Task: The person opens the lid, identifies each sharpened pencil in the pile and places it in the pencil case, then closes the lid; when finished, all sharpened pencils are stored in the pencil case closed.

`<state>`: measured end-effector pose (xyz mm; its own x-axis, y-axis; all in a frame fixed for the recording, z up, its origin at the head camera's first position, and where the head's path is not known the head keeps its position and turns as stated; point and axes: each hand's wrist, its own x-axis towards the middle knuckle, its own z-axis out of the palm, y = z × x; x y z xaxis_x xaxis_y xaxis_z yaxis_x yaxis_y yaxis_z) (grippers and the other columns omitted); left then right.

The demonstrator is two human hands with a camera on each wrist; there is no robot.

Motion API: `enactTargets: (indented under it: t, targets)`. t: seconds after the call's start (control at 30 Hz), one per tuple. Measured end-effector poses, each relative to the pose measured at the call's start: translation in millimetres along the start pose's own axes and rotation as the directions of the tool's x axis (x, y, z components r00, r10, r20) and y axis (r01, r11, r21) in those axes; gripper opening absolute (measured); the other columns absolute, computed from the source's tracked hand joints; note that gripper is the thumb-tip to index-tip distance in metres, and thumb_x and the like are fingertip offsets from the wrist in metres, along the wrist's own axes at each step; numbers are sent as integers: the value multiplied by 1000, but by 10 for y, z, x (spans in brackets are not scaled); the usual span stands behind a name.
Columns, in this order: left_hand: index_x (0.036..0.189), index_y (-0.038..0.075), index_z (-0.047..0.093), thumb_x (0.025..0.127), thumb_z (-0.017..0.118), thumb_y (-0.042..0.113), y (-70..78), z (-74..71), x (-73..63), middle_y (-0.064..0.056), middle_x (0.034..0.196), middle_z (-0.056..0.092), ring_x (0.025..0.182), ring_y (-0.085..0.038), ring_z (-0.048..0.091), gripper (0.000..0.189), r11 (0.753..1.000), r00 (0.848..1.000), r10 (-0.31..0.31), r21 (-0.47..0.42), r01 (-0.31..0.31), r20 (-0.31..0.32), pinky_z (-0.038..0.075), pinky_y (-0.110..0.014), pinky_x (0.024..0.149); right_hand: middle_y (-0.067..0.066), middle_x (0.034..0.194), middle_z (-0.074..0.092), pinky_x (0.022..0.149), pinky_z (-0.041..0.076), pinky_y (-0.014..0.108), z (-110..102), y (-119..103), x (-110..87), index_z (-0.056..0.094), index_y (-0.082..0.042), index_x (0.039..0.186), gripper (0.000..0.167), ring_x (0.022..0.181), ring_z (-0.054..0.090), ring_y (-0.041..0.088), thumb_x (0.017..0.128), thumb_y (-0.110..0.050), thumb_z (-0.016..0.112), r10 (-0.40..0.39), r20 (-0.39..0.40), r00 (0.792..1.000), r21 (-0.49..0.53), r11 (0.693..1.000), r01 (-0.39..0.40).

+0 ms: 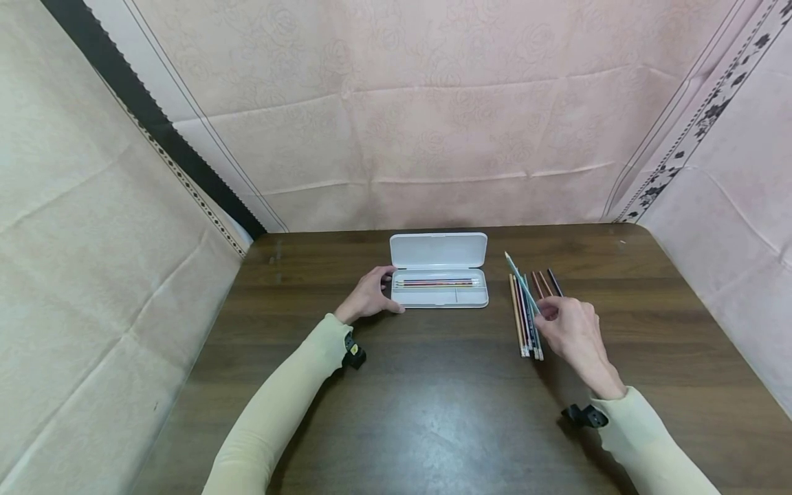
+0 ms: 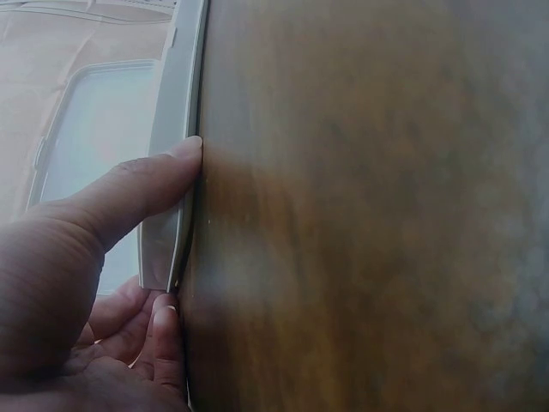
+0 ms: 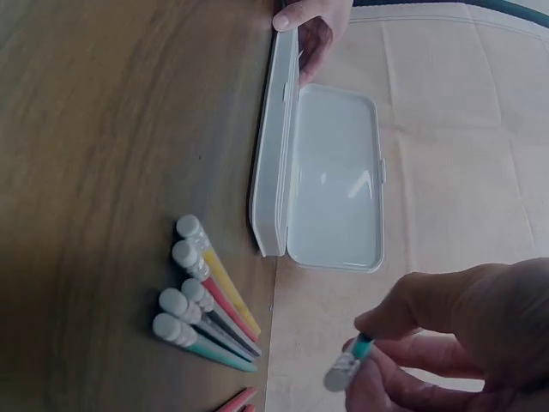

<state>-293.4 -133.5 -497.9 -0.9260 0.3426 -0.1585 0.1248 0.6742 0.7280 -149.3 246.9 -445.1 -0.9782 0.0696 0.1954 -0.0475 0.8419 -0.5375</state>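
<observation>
A white pencil case [image 1: 427, 298] lies with its lid [image 1: 439, 250] raised at the back; a few pencils [image 1: 436, 282] lie along its rear compartment. My left hand [image 1: 371, 292] holds the case's left end, thumb along the front wall and fingers curled around the end in the left wrist view. To the right, my right hand [image 1: 572, 330] pinches a teal pencil [image 1: 518, 273] near its white eraser end, tilted over a group of loose pencils [image 1: 516, 313]. In the right wrist view the loose pencils [image 3: 219, 275] show white erasers and yellow, red, grey and teal bodies.
Past the right fingers lie reddish pencils [image 1: 540, 283] and a dark one [image 1: 555, 282]. The brown wooden table [image 1: 433, 399] ends at a back edge just behind the case. Pale patterned cloth [image 1: 433, 137] hangs behind and at both sides.
</observation>
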Motion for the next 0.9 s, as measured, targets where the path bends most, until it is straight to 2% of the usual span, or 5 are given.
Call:
enactTargets:
  t: [0.23,0.43,0.63,0.73,0.9]
  targets:
    - [163,9,44,83,96,19,-7,4,3,-19,161,52,148,-38,56,97,1000,1000,2,-4,-2,-2,47,-51,127,20,91,81,66,45,29,20,-40,24,82,5,110,22,77,72,28,92,-2,71,-56,-65,996,61,996,60]
    - [164,9,44,83,96,20,-13,5,5,-19,161,53,148,-37,56,96,1000,1000,0,-3,-1,-4,47,-51,127,17,89,76,61,41,23,67,-70,76,84,4,106,16,72,63,21,94,2,74,-145,-144,979,96,982,160]
    - [163,9,44,83,96,20,-5,1,2,-19,161,52,148,-38,56,96,1000,1000,-2,-1,2,-2,47,-51,127,19,93,74,58,41,20,102,-120,150,83,4,109,16,72,57,20,96,3,76,-186,-139,973,123,971,203]
    - [163,9,44,82,96,19,-1,-2,1,-19,161,52,148,-38,56,97,1000,1000,-2,-2,2,0,47,-51,127,18,94,76,62,41,22,127,-147,197,84,3,109,16,75,59,22,95,4,76,-223,-143,964,116,964,241]
    - [163,9,44,82,96,18,-4,0,3,-19,161,52,148,-38,56,96,1000,1000,-3,-8,3,1,46,-51,127,18,97,76,76,44,36,182,-182,277,84,3,110,17,86,63,31,96,5,74,-271,-117,955,111,953,284]
